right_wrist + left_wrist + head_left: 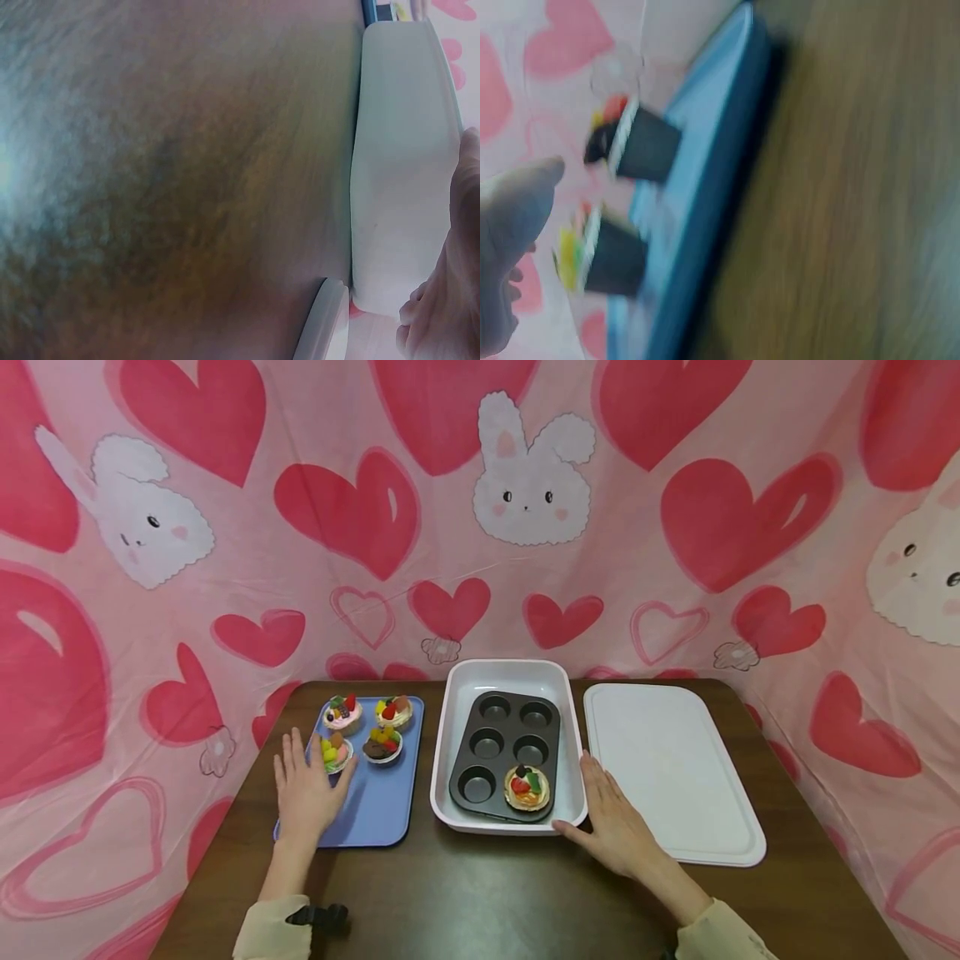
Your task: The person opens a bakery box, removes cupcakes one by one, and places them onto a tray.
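My left hand [303,797] hovers over the left side of a blue tray [375,814], fingers spread and holding nothing. Beside its fingertips sits a cupcake [335,753] topped with yellow and green pieces. A chocolate-topped cupcake [382,747], a pink-cream one [342,715] and a pale-cream one [393,713] share the tray. My right hand [618,831] lies at the front right corner of a white bin [495,829], fingers straight along its side, thumb at the front rim. Inside the bin is a dark muffin tin [509,745]; one fruit-topped cupcake [527,789] occupies its front right cup.
To the bin's right, a white rectangular lid [667,768] lies flat on the brown wooden table [480,902]. A pink curtain [465,560] with hearts and rabbits hangs right behind the table and along both sides. The left wrist view is blurred.
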Demonstrator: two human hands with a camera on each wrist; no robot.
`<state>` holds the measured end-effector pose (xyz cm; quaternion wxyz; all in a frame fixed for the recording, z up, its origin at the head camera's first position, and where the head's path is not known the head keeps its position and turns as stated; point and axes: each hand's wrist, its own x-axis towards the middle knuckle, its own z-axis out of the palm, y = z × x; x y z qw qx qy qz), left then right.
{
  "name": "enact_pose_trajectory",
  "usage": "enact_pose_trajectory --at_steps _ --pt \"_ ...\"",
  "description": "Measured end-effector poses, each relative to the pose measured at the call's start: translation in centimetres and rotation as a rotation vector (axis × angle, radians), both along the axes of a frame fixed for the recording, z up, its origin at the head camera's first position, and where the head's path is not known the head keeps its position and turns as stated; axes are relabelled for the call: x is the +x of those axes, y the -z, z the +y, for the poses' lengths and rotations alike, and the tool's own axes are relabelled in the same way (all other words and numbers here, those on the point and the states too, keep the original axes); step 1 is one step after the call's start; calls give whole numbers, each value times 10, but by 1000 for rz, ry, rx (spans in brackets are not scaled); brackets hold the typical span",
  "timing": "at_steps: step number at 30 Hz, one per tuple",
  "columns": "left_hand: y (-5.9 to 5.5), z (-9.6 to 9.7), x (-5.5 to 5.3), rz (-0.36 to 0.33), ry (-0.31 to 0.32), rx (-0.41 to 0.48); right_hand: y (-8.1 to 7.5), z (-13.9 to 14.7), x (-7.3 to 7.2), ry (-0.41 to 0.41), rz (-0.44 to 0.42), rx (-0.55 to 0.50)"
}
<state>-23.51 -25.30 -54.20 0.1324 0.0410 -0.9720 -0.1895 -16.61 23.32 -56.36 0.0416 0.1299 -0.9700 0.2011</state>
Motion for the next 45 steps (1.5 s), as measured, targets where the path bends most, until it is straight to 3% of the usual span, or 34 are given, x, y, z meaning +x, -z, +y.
enact_pose_trajectory --at_steps 5,12,20,28,39,45 --pt "-14 36 3 31 145 -17 -2 0 -1 5 14 10" --pt "-15 73 8 -66 281 -26 -3 -2 1 -2 48 9" --pt "-12 101 14 -60 393 8 -2 -1 1 -1 55 5" --pt "-12 129 12 -37 491 -7 0 0 0 -10 51 7" --pt "-19 162 7 -132 651 -49 -3 0 0 -2 29 22" --pt "-22 176 1 -139 779 -89 -2 -1 1 -7 37 33"
